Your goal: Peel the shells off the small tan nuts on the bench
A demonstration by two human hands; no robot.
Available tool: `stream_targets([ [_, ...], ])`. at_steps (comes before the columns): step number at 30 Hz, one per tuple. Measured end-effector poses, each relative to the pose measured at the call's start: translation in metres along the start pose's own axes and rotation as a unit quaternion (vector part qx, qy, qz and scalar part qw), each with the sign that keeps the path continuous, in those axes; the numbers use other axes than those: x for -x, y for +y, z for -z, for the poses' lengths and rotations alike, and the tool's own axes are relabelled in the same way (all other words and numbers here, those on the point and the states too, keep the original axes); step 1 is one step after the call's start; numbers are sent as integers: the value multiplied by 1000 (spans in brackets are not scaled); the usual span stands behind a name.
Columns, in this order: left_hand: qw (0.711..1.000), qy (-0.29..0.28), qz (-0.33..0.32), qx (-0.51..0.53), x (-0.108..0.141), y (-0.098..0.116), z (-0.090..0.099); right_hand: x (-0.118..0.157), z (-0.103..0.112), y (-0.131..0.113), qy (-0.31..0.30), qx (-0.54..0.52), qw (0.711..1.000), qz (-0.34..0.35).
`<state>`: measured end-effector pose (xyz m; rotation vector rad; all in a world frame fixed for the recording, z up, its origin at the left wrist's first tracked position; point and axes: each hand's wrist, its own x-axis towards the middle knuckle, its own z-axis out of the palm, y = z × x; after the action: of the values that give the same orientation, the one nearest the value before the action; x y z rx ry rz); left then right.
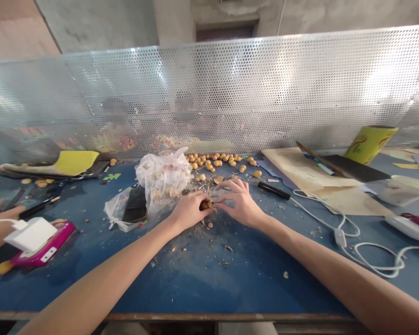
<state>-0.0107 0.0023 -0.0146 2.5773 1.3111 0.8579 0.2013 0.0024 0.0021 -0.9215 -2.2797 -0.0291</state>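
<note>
My left hand (188, 211) is closed around a small brown gourd (206, 204), whose narrow end points toward the right. Just to its right is my right hand (243, 202), fingers spread, their tips close to the gourd's end. Whether they touch it I cannot tell. Behind both hands lie several small yellow-brown gourds (216, 162) in a loose heap by the screen. Shell bits and crumbs are scattered under and in front of my hands.
A clear plastic bag (164, 174) stands left of my hands beside a dark phone-like slab (135, 204). At right lie a black pen-shaped tool (274, 190) with a white cord (340, 237), and cardboard (300, 172). Far left: a magenta power strip (43, 251) and another person's hand (2, 232).
</note>
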Motion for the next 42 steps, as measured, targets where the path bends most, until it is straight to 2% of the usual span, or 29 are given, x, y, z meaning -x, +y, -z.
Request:
stream_targets([
  [6, 1000, 1, -1, 5, 0, 0, 0, 0, 0, 3, -20, 16, 1000, 8],
  [15, 999, -20, -32, -19, 1, 5, 1, -2, 16, 4, -61, -2, 997, 45],
  [23, 1000, 6, -16, 1, -1, 6, -1, -2, 9, 9, -59, -10, 997, 50],
  [32, 1000, -14, -9, -25, -2, 4, 2, -1, 13, 9, -46, -5, 997, 60],
  [42, 1000, -4, -27, -13, 0, 7, 2, -2, 17, 12, -57, 3, 995, 76],
])
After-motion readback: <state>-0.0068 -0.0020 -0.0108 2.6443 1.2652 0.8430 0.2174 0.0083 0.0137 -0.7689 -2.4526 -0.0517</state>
